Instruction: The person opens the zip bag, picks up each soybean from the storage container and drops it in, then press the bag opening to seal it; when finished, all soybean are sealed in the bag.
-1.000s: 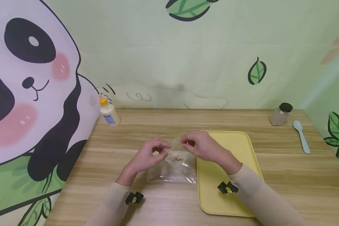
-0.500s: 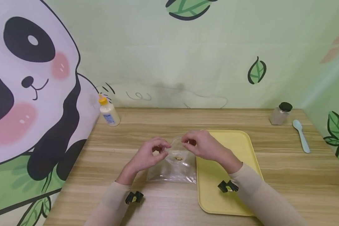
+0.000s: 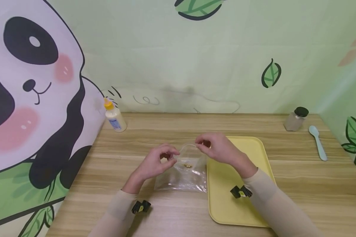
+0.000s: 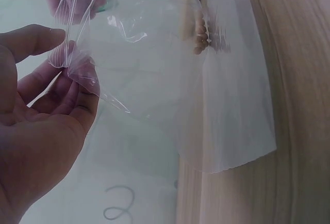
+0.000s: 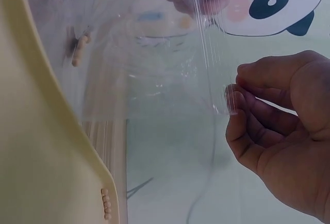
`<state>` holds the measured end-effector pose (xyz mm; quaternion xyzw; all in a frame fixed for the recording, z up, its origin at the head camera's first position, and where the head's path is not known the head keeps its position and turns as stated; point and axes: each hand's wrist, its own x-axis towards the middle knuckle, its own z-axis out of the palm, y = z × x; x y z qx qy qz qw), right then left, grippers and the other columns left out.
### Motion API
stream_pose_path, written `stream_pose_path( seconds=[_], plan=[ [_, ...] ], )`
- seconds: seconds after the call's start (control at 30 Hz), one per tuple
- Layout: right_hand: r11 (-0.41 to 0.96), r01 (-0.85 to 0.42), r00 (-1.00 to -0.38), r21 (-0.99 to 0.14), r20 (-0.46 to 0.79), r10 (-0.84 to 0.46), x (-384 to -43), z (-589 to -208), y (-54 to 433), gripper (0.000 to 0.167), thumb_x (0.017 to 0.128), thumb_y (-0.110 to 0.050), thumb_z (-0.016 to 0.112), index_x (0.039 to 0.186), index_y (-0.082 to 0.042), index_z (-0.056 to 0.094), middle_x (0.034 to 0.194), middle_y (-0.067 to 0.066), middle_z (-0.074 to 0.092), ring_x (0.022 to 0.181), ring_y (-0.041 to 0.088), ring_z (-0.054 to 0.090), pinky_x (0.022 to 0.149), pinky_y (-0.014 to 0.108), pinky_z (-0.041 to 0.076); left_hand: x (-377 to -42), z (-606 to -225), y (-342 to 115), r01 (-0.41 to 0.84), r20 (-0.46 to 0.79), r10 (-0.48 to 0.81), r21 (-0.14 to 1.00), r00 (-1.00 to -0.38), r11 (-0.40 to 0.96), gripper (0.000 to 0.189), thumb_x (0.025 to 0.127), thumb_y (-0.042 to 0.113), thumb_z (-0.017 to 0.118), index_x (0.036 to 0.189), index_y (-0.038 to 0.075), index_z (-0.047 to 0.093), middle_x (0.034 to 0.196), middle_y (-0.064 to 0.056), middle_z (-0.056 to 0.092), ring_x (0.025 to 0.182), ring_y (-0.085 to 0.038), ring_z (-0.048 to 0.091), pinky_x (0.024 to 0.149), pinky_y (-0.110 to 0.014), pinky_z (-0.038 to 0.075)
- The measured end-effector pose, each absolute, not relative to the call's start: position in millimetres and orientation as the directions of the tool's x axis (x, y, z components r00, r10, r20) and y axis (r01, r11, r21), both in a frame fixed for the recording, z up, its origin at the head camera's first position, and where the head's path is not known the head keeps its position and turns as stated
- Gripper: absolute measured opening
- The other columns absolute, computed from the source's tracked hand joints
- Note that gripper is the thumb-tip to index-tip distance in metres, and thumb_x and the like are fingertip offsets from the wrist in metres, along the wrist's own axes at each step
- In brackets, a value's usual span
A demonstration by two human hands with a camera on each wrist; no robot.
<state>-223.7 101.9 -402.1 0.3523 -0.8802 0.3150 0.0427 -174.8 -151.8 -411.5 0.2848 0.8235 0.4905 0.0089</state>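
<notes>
A clear zip bag (image 3: 181, 181) stands between the hands, its lower part on the table and its zip strip (image 4: 72, 28) raised. A small cluster of tan beads (image 4: 200, 33) lies inside it. My left hand (image 3: 155, 162) pinches the left end of the zip strip between thumb and fingers. At the other end my right hand (image 3: 216, 148) pinches the bag's top corner, with the film lying over its fingertips in the right wrist view. Between the hands the top edge bows in an arc.
A yellow tray (image 3: 237, 204) lies under the right forearm; a short row of tan beads (image 5: 106, 203) shows by its rim. A glue bottle (image 3: 115, 119) is at back left. A black-lidded jar (image 3: 295, 120) and a light blue spoon (image 3: 318, 143) are at back right.
My right hand has shifted right and slightly away, drawing the bag's top edge wider. The left hand has stayed put.
</notes>
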Motion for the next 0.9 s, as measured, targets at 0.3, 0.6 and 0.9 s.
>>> stream_pose_path(
  seconds=[0.3,0.6,0.9],
  plan=[
    [0.587,-0.598,-0.79,-0.546,0.275,-0.548,-234,-406,110,0.013,0.09,-0.011,0.067,0.1,-0.005,0.073,0.084,0.002,0.07,0.072,0.009,0.058,0.064,0.024,0.052,-174,-411,-152,0.451,0.257,0.473,0.817,-0.843,0.358,0.02,0.083,-0.01,0.066,0.103,-0.01,0.066,0.101,-0.024,0.064,0.083,-0.025,0.058,0.076,-0.029,0.056],
    [0.619,-0.538,-0.832,-0.572,0.241,-0.5,-249,-416,118,0.014,0.091,-0.012,0.066,0.102,-0.005,0.072,0.091,0.006,0.071,0.075,0.013,0.06,0.067,0.027,0.053,-173,-412,-153,0.443,0.247,0.475,0.821,-0.845,0.361,0.02,0.083,-0.009,0.066,0.103,-0.01,0.065,0.102,-0.025,0.064,0.084,-0.025,0.058,0.077,-0.031,0.056],
    [0.667,-0.487,-0.866,-0.563,0.215,-0.452,-268,-433,130,0.015,0.089,-0.01,0.067,0.101,-0.002,0.071,0.092,0.009,0.072,0.078,0.017,0.064,0.07,0.032,0.055,-173,-410,-153,0.453,0.256,0.474,0.814,-0.842,0.364,0.02,0.083,-0.009,0.067,0.103,-0.007,0.066,0.101,-0.023,0.064,0.084,-0.023,0.058,0.078,-0.031,0.057]
  ],
)
